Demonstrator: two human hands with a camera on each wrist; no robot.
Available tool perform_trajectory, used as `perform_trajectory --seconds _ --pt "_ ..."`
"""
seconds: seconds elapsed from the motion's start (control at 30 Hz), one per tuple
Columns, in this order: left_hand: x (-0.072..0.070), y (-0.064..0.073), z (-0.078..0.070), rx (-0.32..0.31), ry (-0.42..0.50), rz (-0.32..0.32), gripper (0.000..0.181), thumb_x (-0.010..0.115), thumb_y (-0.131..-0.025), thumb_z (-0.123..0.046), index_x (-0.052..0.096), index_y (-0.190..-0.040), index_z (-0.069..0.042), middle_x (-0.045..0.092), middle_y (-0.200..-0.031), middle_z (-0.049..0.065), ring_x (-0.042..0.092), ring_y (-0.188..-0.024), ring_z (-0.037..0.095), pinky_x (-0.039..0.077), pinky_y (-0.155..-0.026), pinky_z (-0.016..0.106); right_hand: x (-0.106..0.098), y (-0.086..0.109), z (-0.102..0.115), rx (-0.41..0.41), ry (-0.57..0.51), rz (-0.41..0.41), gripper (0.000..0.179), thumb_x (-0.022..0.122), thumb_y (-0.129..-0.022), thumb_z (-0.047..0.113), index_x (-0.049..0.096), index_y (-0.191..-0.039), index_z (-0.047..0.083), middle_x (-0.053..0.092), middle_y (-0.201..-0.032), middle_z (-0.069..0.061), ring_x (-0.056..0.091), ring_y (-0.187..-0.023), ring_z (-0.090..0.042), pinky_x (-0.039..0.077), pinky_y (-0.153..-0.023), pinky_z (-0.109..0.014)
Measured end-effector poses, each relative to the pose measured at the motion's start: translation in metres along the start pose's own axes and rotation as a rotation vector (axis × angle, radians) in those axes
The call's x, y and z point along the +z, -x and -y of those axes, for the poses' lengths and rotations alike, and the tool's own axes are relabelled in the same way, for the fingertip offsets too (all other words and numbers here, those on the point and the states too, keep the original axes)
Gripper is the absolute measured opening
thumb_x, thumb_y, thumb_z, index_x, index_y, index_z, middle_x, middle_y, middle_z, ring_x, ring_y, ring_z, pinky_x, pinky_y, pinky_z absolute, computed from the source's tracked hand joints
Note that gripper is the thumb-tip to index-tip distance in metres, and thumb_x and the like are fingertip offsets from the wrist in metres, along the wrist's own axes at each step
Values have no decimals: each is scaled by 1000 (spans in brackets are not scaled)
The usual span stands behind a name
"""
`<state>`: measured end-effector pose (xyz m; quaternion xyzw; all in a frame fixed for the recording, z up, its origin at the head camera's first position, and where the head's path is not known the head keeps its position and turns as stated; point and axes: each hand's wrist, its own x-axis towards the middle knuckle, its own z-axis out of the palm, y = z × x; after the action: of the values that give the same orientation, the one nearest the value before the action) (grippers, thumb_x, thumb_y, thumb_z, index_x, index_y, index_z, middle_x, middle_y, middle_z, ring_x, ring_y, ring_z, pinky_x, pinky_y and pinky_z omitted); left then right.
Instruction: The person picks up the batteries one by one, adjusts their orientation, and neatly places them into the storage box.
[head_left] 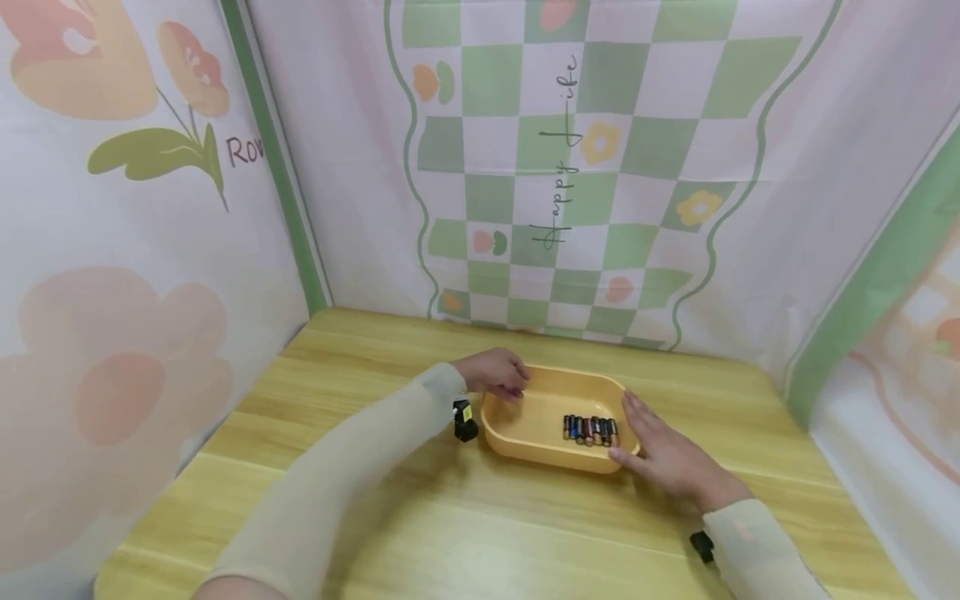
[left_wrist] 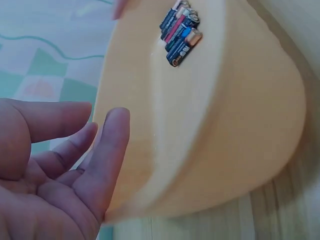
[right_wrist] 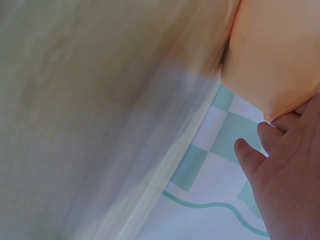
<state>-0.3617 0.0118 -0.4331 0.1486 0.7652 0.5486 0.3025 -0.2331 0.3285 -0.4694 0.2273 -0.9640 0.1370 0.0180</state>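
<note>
A yellow oval plastic basin (head_left: 536,454) stands on the table, with several small batteries (head_left: 591,430) lying side by side in its near right part. My left hand (head_left: 495,372) is at the basin's left end, fingers reaching over the rim. In the left wrist view the left hand (left_wrist: 65,165) has thumb and fingers apart, nothing between them. At the right end my right hand (head_left: 675,454) rests along the rim, fingers stretched along the outer side and thumb near the front edge. The right wrist view shows the right hand (right_wrist: 290,160) against the basin's wall (right_wrist: 275,55).
The wooden table (head_left: 465,525) carries the basin near its middle. A printed cloth (head_left: 555,167) with green checks hangs behind the table's far edge, and more cloth (head_left: 150,333) stands at the left side. Small black cameras (head_left: 465,422) are on the wrists.
</note>
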Motion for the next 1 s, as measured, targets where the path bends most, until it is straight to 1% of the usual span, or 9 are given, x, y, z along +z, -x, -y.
perform_trajectory --seconds 0.1,0.2,0.33,0.43,0.47,0.57,0.73,0.9,1.0 --pt "-5 7 1 -9 54 18 30 55 -93 9 52 -123 14 59 -113 28 63 -77 20 59 -80 35 -1 1 0 1 -5 1 90 49 -97 56 3 -156 7 -3 -162 -8 15 -143 -41 25 -111 -59" --pt "-7 14 1 -16 84 22 32 53 -94 8 49 -125 15 57 -116 32 64 -80 23 59 -80 35 -1 1 0 0 -8 3 90 50 -96 56 3 -156 6 -3 -162 -7 15 -143 -41 24 -112 -59" --pt "-13 23 -1 -3 99 34 37 54 -95 4 46 -129 16 55 -120 35 63 -96 37 59 -78 33 -1 0 -1 -1 2 3 91 50 -96 57 4 -155 6 -3 -162 -6 15 -143 -40 23 -113 -57" --pt "-19 28 -2 9 97 38 40 57 -94 2 45 -130 16 56 -119 35 60 -105 42 59 -76 31 -1 0 -2 -8 7 -2 91 50 -96 57 5 -155 5 -3 -162 -7 15 -143 -40 23 -113 -57" --pt "-20 30 -2 11 96 37 41 58 -94 2 45 -130 15 57 -118 34 61 -105 41 60 -76 31 -1 0 -3 -10 9 -3 91 50 -96 57 6 -155 4 -3 -162 -7 16 -143 -40 23 -113 -57" --pt "-25 36 -3 14 103 15 38 59 -94 2 47 -128 14 58 -116 32 64 -95 35 59 -77 32 -3 0 -3 -13 16 -9 91 50 -96 57 6 -155 4 -3 -162 -7 16 -143 -41 23 -112 -57" --pt "-32 43 0 2 116 -13 31 60 -93 1 52 -122 11 59 -115 30 65 -85 24 58 -83 37 -6 0 -2 -7 -1 -12 91 51 -95 56 5 -156 6 -3 -162 -6 14 -143 -40 23 -112 -59" --pt "-41 48 8 -4 120 -17 30 60 -93 1 53 -121 12 58 -116 32 65 -83 24 59 -80 37 -3 3 0 -5 -13 -8 92 52 -95 56 4 -156 7 -3 -162 -6 13 -144 -39 22 -112 -59" --pt "-47 51 11 -4 112 -30 31 61 -93 0 53 -121 12 61 -108 28 65 -82 24 59 -80 37 -2 4 0 -6 -8 -11 91 52 -95 56 5 -156 7 -2 -162 -6 15 -143 -40 23 -112 -58"
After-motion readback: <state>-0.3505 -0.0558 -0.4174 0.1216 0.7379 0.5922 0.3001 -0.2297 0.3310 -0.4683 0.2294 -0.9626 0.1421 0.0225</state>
